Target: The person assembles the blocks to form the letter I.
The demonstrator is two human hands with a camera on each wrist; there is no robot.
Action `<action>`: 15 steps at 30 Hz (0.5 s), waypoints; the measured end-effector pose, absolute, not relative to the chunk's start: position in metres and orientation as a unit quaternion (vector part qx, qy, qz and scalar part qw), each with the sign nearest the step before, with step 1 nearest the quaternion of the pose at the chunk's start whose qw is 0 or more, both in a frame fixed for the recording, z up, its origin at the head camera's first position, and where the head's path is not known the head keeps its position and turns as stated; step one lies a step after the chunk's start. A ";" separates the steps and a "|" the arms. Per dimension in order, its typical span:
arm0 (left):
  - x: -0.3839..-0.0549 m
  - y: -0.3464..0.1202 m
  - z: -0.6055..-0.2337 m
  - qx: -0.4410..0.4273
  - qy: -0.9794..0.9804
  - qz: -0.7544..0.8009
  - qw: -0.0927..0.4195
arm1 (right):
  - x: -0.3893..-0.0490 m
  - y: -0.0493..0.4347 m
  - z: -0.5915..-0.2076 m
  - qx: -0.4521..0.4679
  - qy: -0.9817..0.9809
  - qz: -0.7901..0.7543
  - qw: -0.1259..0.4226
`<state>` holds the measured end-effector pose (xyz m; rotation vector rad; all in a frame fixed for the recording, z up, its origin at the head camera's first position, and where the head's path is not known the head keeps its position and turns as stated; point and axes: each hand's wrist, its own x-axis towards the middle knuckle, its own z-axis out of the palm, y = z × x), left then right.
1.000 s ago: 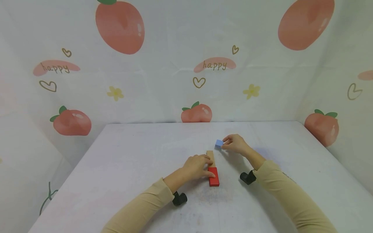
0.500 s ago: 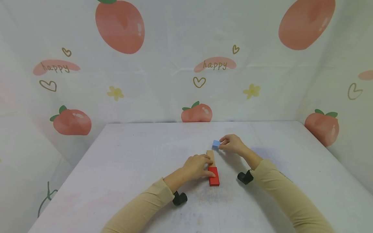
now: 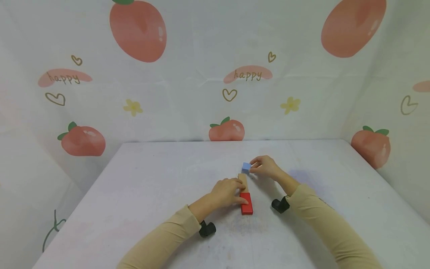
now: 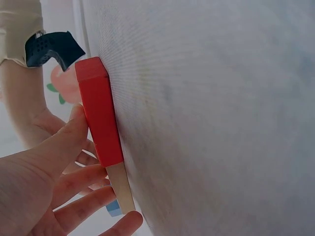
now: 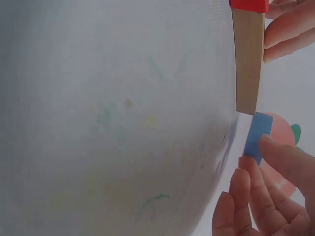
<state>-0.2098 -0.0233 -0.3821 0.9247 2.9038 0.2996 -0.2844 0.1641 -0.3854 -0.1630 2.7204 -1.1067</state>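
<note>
My left hand (image 3: 226,193) rests on two blocks lying end to end. Its thumb touches the red block (image 3: 246,208), and its fingers reach over the wooden block (image 3: 242,178) behind, as the left wrist view also shows. My right hand (image 3: 266,167) pinches a small blue block (image 3: 246,167) between thumb and fingertips, beyond the wooden block's far end. In the right wrist view the blue block (image 5: 257,130) is tilted, with one corner right by the end of the wooden block (image 5: 248,64).
Both hands work over a white table (image 3: 151,186) with faint stains. Black camera mounts hang under the left wrist (image 3: 207,229) and right wrist (image 3: 280,205). A white cloth backdrop (image 3: 188,93) printed with fruit stands behind the table. A green cord (image 3: 55,224) shows at the left edge.
My right hand has moved left with the blue block, bringing it behind the wooden block's far end. The left hand, red block and wooden block have stayed in place.
</note>
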 end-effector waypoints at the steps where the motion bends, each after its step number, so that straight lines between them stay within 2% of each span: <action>1: -0.210 -0.023 -0.382 0.302 0.948 0.098 0.039 | -0.284 0.164 -0.385 -0.056 0.921 -0.373 0.100; 15: -0.210 -0.023 -0.382 0.303 0.947 0.093 0.043 | -0.285 0.160 -0.385 -0.069 0.923 -0.365 0.099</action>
